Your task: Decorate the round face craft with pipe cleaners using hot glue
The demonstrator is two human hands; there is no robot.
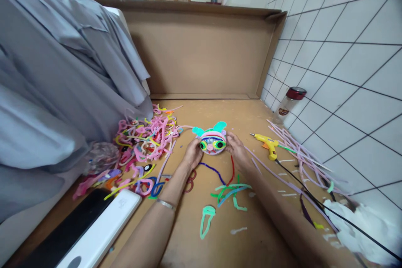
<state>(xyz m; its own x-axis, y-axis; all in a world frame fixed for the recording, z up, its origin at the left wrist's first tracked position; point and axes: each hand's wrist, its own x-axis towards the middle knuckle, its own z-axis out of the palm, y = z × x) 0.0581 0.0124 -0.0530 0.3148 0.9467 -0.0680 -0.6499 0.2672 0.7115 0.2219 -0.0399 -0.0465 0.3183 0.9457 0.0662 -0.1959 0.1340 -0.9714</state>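
A round craft face [212, 144] with green and yellow ring eyes, a pink nose and two teal ears is held upright between both hands, at the middle of the table. My left hand [194, 153] grips its left edge, and my right hand [235, 145] grips its right edge. Below it lie a dark blue stem [213, 169], a red stem [233, 169] and a cluster of green and light blue stems [230, 191]. Nearer to me is a teal looped piece [206, 222].
Pink and yellow stems [153, 136] are heaped at left beside grey cloth [72, 58]. A white device [103, 226] lies front left. On the right are a yellow glue gun [266, 143] with a black cord, lilac stems [298, 155], a jar [289, 102] and white fluff [354, 226].
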